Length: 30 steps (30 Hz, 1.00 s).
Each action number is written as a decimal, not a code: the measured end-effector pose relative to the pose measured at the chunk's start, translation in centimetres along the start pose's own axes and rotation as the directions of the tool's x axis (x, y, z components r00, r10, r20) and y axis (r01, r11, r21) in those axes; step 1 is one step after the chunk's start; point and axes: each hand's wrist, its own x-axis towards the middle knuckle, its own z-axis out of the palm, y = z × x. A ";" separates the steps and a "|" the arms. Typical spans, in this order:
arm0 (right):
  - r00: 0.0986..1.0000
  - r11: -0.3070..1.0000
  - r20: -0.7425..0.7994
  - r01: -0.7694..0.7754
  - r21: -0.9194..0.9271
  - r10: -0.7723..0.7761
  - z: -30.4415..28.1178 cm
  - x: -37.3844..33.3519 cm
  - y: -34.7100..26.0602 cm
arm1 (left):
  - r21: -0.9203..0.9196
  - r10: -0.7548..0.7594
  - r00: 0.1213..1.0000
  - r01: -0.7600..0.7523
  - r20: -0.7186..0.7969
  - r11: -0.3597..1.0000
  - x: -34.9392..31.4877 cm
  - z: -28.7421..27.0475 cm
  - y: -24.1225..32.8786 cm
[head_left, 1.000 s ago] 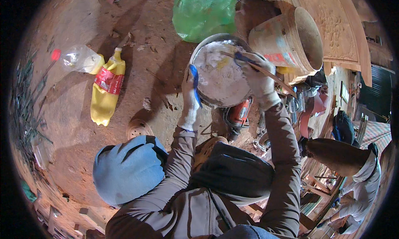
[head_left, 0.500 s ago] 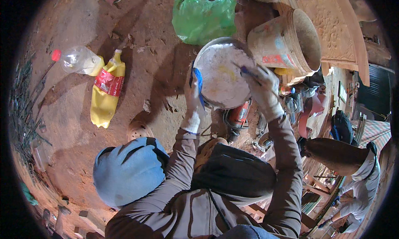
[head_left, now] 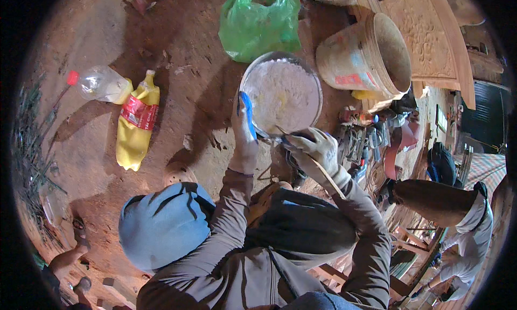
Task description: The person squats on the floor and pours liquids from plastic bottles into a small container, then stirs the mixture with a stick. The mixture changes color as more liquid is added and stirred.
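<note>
Head view — red dirt floor [head_left: 177,51], carved wood panel [head_left: 425,35] — cluttered workshop.

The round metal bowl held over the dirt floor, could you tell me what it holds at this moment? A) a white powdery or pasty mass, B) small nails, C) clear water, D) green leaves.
A: the round metal bowl, gripped at its rim by the gloved left hand, is filled with a white powdery or pasty mass, while the gloved right hand holds a thin stick at its near edge.
</note>
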 end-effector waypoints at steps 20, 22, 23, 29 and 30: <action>0.983 0.984 -0.034 -0.177 0.020 0.178 -2.3 -0.2 4.8 | -0.001 0.093 0.995 -0.093 -0.038 0.996 0.9 -2.9 -3.8; 0.942 0.939 -0.097 -0.303 0.164 0.321 -1.9 2.9 4.5 | 0.002 0.025 0.997 -0.025 -0.074 1.000 0.4 -2.5 -3.9; 0.946 0.941 -0.159 -0.243 0.235 0.284 -1.3 3.6 4.7 | -0.024 0.012 1.000 -0.013 -0.026 1.000 0.4 -2.2 -4.0; 0.976 0.957 0.080 -0.215 0.193 0.203 -1.1 -0.3 3.3 | 0.043 0.204 0.976 -0.201 -0.077 0.979 0.7 -3.3 -3.7; 0.977 0.972 -0.006 -0.213 0.095 0.215 -0.4 -0.5 5.2 | 0.045 0.161 0.984 -0.158 -0.077 0.986 1.0 -4.6 -4.9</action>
